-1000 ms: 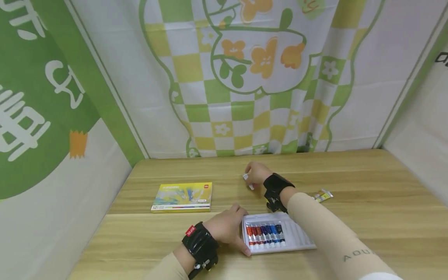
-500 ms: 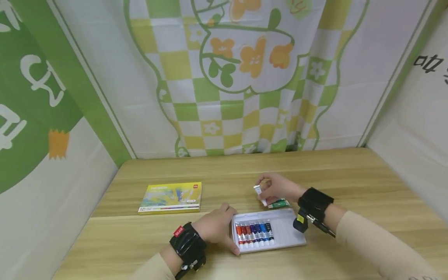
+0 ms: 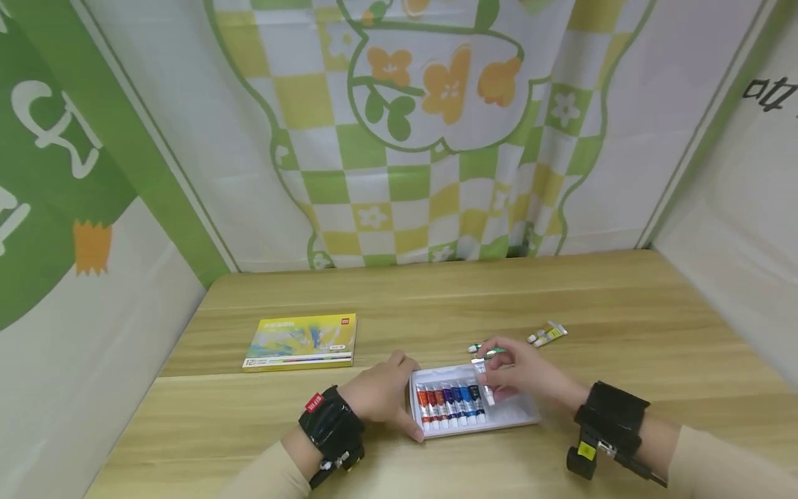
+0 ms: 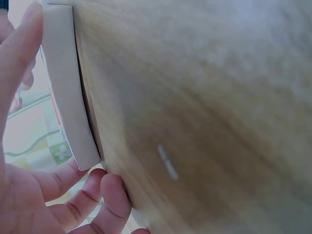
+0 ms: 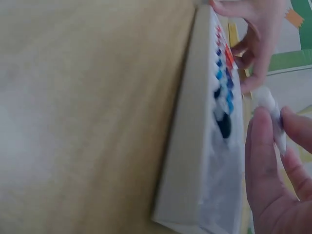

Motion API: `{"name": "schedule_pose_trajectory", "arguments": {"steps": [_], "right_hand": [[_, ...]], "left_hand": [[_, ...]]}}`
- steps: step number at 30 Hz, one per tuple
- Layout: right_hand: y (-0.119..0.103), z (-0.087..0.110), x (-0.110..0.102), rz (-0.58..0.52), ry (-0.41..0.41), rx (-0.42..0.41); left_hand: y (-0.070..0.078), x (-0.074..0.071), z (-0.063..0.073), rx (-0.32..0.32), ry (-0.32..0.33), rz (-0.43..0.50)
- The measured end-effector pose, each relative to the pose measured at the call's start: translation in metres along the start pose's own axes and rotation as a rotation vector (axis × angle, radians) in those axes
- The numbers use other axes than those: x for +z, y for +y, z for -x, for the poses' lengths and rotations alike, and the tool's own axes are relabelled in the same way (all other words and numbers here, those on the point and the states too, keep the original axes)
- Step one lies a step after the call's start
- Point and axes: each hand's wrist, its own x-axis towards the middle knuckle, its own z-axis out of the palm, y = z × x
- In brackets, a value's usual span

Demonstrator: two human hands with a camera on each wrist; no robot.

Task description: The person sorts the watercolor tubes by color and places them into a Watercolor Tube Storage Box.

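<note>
My right hand (image 3: 530, 373) pinches a white paint tube (image 3: 484, 385) between thumb and fingers. It holds the tube over the white tray (image 3: 514, 417), just right of the black tube; whether the tube touches the tray I cannot tell. In the right wrist view, the white tube (image 5: 271, 110) sits between the fingertips, cap towards the tray's front. A row of paint tubes (image 3: 450, 403), from orange-red through purple and blue to black, lies in the tray's left part. My left hand (image 3: 382, 394) grips the tray's left end, thumb at the front corner and fingers at the back.
Green tubes (image 3: 476, 348) lie right behind the tray, partly hidden by the right hand. Farther back on the right are yellow tubes (image 3: 551, 335). A flat yellow paint box (image 3: 302, 342) rests at the left of the wooden table (image 3: 206, 416). A printed curtain (image 3: 405, 180) hangs behind.
My right hand has brought the white tube from the table behind the tray, forward and over the tray, beside the black tube. The left hand has stayed on the tray's left end.
</note>
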Motion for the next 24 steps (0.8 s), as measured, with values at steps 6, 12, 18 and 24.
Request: {"name": "schedule_pose_trajectory", "arguments": {"steps": [6,12,18,24], "right_hand": [[0.007,0.006,0.004,-0.021,0.056,-0.012],[0.007,0.005,0.007,0.03,0.061,0.001],[0.009,0.007,0.005,0.28,0.082,-0.062],[0.009,0.014,0.005,0.466,0.081,-0.12]], "left_hand": [[0.001,-0.004,-0.002,-0.006,0.0,-0.001],[-0.001,-0.007,-0.005,-0.003,0.005,-0.003],[-0.001,-0.002,-0.006,0.002,0.003,0.016],[-0.004,0.003,-0.004,0.008,-0.005,0.024]]}}
